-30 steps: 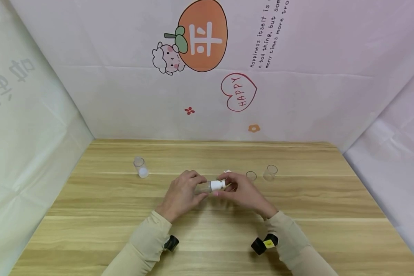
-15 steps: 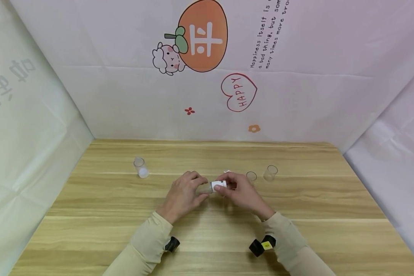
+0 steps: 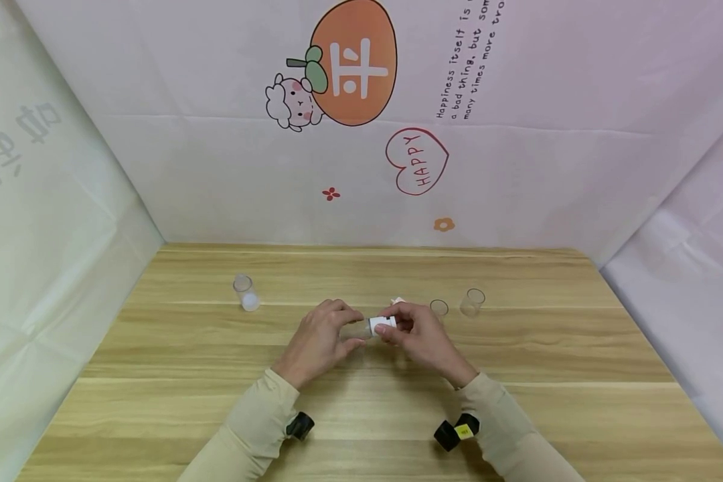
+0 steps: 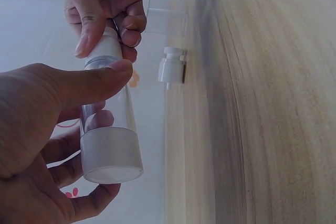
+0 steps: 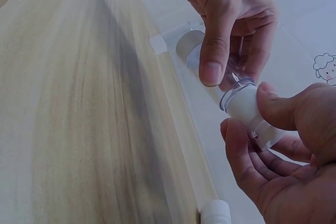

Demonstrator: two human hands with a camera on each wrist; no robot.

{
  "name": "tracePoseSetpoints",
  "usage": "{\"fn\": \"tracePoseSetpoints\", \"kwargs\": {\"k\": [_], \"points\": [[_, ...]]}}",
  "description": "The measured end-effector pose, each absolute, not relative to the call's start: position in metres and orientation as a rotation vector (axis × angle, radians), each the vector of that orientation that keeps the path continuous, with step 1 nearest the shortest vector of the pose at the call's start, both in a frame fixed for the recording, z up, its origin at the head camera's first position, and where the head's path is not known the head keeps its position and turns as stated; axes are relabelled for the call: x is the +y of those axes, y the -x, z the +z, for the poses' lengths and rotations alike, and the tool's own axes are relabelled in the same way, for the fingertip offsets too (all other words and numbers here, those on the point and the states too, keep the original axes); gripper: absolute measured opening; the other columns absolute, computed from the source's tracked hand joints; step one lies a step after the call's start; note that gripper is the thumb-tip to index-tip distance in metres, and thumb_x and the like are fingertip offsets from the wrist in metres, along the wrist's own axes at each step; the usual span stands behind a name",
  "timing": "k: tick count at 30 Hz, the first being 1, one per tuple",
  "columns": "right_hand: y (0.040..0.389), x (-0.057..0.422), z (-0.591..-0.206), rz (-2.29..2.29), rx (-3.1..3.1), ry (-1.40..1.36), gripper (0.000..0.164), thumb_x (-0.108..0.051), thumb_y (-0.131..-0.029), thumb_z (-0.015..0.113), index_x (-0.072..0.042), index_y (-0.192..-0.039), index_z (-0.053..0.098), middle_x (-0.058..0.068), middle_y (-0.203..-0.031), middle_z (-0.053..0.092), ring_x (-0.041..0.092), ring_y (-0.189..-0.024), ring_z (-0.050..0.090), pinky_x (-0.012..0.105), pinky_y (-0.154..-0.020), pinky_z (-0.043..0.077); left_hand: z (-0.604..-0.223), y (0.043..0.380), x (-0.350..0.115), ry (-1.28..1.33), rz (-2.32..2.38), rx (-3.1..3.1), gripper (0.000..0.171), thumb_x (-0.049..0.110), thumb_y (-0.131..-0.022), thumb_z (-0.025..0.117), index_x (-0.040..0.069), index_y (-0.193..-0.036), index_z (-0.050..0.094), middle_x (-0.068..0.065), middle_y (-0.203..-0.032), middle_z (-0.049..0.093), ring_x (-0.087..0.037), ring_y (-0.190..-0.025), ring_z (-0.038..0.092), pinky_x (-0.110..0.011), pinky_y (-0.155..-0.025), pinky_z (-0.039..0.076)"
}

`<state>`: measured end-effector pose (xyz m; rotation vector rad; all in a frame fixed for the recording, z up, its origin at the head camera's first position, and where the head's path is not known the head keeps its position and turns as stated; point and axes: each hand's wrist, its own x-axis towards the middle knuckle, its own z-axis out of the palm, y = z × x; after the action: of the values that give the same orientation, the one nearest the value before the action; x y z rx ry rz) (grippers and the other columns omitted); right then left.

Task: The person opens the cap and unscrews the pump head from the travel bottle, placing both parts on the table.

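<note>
My left hand (image 3: 316, 343) grips a small clear bottle (image 4: 111, 153) with a whitish base, thumb on one side and fingers on the other. The bottle lies nearly sideways over the table, neck toward the right hand. At that neck sits a white pump head (image 5: 244, 104), which my right hand (image 3: 426, 340) pinches between thumb and fingers. In the right wrist view a thin tube shows inside the clear wall near the neck. Beyond the right hand stands a second white pump head (image 4: 172, 67), mostly hidden in the head view.
Two clear caps (image 3: 472, 303) stand on the wooden table (image 3: 518, 375) behind the right hand, one partly covered. Back left is another clear bottle (image 3: 246, 293) with a white bottom. A printed white cloth (image 3: 217, 167) rises along the table's back edge.
The right thumb has come up from below onto the white pump head, and the right wrist has shifted slightly left. The left hand has stayed nearly still with the bottle.
</note>
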<state>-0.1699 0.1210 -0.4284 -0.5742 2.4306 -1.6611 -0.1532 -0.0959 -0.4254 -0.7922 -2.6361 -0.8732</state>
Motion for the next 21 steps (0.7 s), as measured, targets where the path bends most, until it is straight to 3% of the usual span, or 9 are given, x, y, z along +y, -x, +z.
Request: {"fn": "tracePoseSetpoints", "kwargs": {"k": [4,12,21], "points": [[0.1692,0.1204,-0.4287,-1.677,2.433,0.562,0.014,-0.005,-0.092,0.075,0.003,-0.103,0.071,0.010,-0.088,0.070,0.031,-0.075,0.070,0.049,-0.068,0.060,-0.4243,0.1535,-0.0965,0.803,-0.890,-2.640,0.033,0.018,-0.079,0.089,0.004,-0.106,0.076,-0.006,-0.100,0.071,-0.023,-0.091,0.063,-0.041,-0.078,0.054],[0.1695,0.1228,-0.4266,-1.646,2.490,0.613,0.018,-0.003,-0.088,0.079,-0.001,-0.104,0.071,0.009,-0.095,0.069,0.018,-0.077,0.067,0.028,-0.068,0.059,-0.4224,0.1547,-0.0979,0.806,-0.990,-2.661,0.034,0.019,-0.079,0.089,0.004,-0.107,0.077,-0.007,-0.101,0.074,-0.021,-0.089,0.066,-0.038,-0.077,0.055],[0.1705,0.1250,-0.4258,-1.720,2.374,0.659,0.026,0.006,-0.084,0.079,0.000,-0.107,0.069,0.014,-0.106,0.066,0.023,-0.091,0.066,0.030,-0.080,0.059,-0.4213,0.1558,-0.0981,0.806,-1.060,-2.697,0.035,0.021,-0.079,0.089,0.004,-0.108,0.077,-0.009,-0.103,0.075,-0.021,-0.087,0.066,-0.035,-0.075,0.053]]}}
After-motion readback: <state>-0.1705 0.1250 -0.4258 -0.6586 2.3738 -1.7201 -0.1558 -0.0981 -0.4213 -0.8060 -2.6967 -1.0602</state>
